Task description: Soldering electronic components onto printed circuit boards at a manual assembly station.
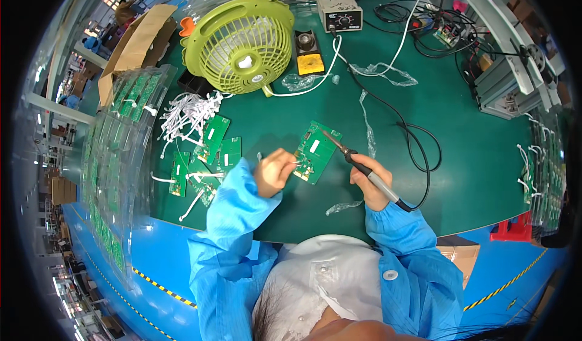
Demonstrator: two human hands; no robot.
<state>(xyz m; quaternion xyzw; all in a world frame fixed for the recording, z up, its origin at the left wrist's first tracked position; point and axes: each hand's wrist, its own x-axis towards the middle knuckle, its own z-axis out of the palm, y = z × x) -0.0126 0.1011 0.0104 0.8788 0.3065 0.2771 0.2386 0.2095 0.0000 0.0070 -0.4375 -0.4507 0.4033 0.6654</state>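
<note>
My right hand (373,180) is closed round the grey handle of a soldering iron (377,183). The iron's tip points up and left, over the upper right part of a green circuit board (315,150) that lies tilted on the bench. At the board's left edge, my left hand (274,172) is closed in a pinch on a thin white cable (296,162), of which only a little shows; the rest is mostly hidden by the fingers. More green boards (213,136), several with white cables attached, lie left of my left hand, beside a heap of white cables (188,115).
A green fan (242,47) stands at the back left. Behind the board are a soldering stand with a yellow sponge (310,64) and a soldering station (339,12). The iron's black cord (427,165) loops at right. Stacked clear trays of boards (115,159) line the left edge.
</note>
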